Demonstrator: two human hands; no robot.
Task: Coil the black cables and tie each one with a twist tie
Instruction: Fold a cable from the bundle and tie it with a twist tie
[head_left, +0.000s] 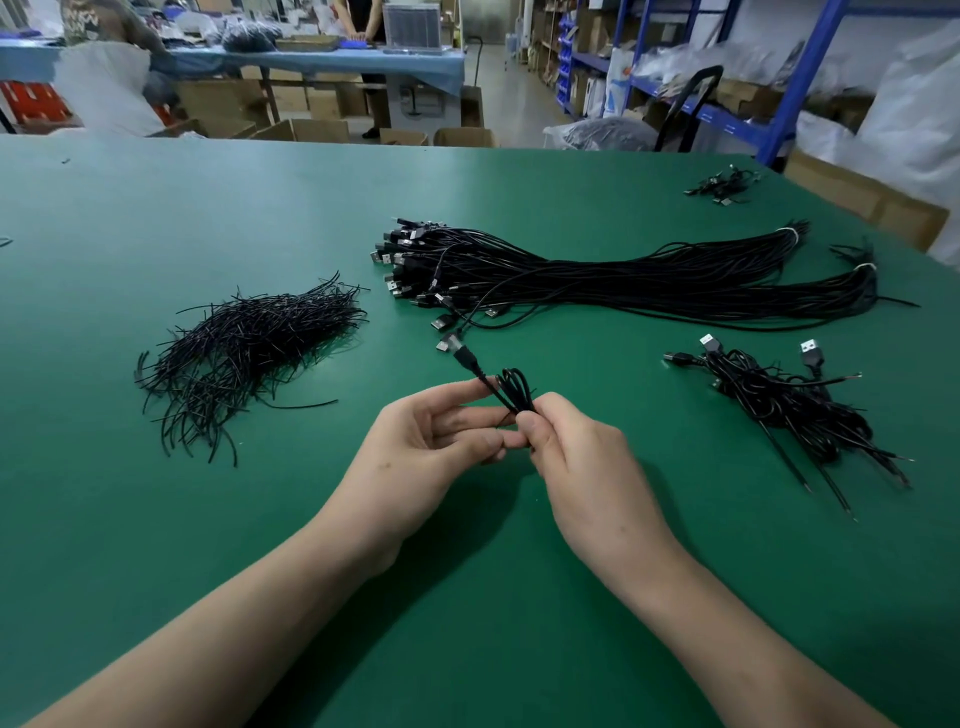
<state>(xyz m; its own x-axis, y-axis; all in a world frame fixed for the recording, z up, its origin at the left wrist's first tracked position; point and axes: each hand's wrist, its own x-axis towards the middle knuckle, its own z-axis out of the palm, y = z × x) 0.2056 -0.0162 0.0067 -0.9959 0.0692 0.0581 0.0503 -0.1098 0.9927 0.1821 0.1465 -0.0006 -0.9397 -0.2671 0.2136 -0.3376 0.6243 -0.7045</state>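
Note:
Above the green table (156, 519), both hands hold one black cable folded into a small coil (515, 387). My right hand (576, 457) pinches the coil at its lower end between thumb and fingers. My left hand (431, 441) touches the same spot with its thumb and fingertips, index finger stretched along the cable. The cable's USB plug (451, 344) sticks out up and to the left. A loose heap of black twist ties (244, 348) lies to the left. A long bundle of uncoiled black cables (623, 275) stretches across the table behind the hands.
A pile of coiled, tied cables (795, 405) lies at the right. A few more cables (724, 184) sit at the far right corner. Beyond the table are cardboard boxes, blue shelving (795, 78) and another bench where people stand.

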